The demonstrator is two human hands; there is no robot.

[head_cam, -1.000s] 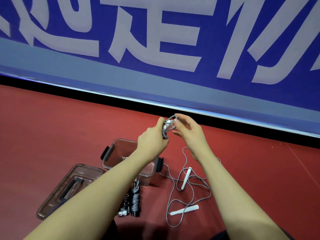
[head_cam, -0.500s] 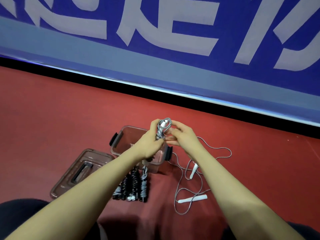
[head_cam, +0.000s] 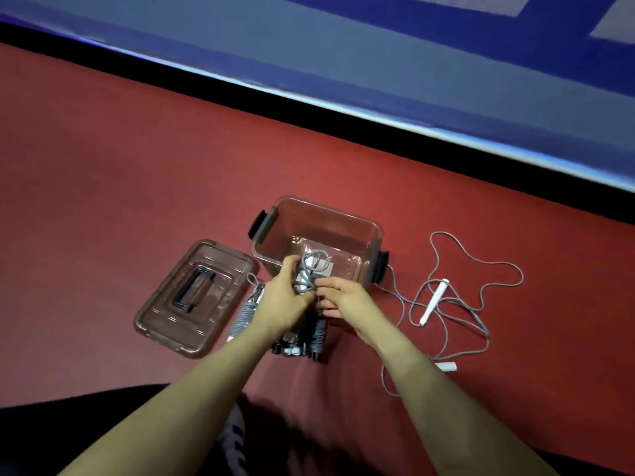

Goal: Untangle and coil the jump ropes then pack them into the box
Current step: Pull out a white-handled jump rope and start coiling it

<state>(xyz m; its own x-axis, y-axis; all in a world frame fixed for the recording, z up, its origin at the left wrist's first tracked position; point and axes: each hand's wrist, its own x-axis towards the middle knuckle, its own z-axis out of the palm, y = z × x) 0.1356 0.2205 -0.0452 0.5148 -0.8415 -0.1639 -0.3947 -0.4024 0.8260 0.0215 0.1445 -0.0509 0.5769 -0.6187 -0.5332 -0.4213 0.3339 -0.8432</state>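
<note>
My left hand [head_cam: 282, 298] grips a coiled grey jump rope bundle [head_cam: 307, 274] just in front of the near wall of the brown see-through box [head_cam: 347, 223]. My right hand [head_cam: 345, 298] pinches the same bundle from the right. A loose grey jump rope [head_cam: 481, 266] with white handles [head_cam: 433, 301] lies uncoiled on the red floor to the right of the box. Several coiled ropes [head_cam: 318, 334] lie side by side on the floor below my hands, partly hidden by my forearms; another coiled grey one [head_cam: 244, 316] lies beside the lid.
The box's brown lid [head_cam: 196, 297] lies flat on the floor, left of the box. A blue wall with a black base strip [head_cam: 343, 115] runs across behind. Dark clothing shows at the bottom edge.
Both hands have come down with the coiled bundle, from above the box to its near wall. The view has tilted down, and the box interior now shows.
</note>
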